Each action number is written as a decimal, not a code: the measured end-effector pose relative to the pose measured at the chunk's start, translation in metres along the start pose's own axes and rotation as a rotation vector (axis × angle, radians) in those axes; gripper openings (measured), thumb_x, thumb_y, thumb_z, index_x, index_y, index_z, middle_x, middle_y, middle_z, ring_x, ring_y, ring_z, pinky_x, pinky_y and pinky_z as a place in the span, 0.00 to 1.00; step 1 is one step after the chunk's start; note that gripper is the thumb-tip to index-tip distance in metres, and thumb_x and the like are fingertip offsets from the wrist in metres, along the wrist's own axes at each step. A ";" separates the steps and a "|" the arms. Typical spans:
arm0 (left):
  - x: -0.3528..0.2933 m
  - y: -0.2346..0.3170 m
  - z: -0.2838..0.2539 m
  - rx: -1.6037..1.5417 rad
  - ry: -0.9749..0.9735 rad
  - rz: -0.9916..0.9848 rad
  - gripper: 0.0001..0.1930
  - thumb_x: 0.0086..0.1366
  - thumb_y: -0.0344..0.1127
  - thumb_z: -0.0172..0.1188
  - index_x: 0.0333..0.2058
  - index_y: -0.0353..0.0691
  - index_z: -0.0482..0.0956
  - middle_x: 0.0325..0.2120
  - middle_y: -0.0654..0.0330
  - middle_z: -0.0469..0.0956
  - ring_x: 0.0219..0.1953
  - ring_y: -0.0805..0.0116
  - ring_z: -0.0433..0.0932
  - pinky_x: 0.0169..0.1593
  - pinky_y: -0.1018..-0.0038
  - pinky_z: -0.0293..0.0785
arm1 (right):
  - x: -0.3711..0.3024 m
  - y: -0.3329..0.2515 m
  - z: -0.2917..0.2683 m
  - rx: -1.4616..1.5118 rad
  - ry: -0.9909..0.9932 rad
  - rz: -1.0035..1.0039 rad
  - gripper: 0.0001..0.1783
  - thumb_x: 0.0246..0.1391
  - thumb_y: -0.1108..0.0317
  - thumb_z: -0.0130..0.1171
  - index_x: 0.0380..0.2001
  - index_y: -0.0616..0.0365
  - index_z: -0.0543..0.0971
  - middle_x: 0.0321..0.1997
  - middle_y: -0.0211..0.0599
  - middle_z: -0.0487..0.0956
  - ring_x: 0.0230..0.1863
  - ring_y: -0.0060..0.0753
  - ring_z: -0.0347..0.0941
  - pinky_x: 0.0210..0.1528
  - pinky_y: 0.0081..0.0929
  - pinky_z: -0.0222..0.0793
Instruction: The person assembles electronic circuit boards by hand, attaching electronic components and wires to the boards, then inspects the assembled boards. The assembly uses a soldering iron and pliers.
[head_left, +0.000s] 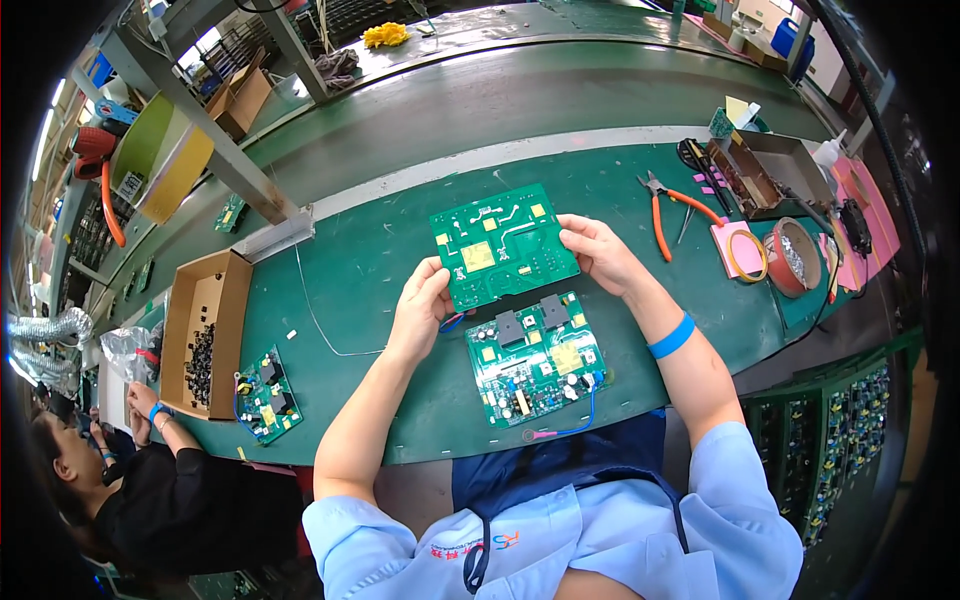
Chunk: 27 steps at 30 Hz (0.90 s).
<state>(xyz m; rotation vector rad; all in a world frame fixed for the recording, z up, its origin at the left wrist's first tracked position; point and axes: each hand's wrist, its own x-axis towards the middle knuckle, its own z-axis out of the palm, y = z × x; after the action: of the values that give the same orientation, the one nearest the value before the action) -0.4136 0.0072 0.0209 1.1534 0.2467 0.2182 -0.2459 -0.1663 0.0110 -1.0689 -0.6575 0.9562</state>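
Note:
Between my two hands a green circuit board (525,245) is held up, its flat side with yellow patches and solder points facing me. My left hand (425,300) pinches its lower left edge, and my right hand (597,248) grips the right edge. Just below, a second circuit board (540,372) lies on the green mat with its components up: black blocks, capacitors and a blue wire with a pink end. A bit of red and blue wire (455,320) shows beside my left fingers; where it joins is hidden.
Left, a cardboard box (232,330) holds small black parts, with another circuit board (268,398) beside it. A co-worker (150,480) sits there. Right lie orange-handled pliers (657,215), a tape roll (792,257) and a parts tray (790,165). A conveyor (480,110) runs behind.

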 end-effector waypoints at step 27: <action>-0.003 -0.002 0.004 0.094 0.083 0.176 0.13 0.53 0.29 0.48 0.38 0.40 0.58 0.37 0.60 0.67 0.34 0.76 0.68 0.36 0.79 0.65 | -0.029 -0.030 -0.075 -1.713 1.082 0.085 0.20 0.37 0.59 0.55 0.36 0.55 0.70 0.36 0.41 0.70 0.41 0.40 0.64 0.40 0.31 0.61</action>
<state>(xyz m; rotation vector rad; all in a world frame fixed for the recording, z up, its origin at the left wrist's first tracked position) -0.4150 0.0017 0.0205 1.2617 0.2301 0.4139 -0.1874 -0.2284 0.0119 -2.7772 -0.3694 -0.5114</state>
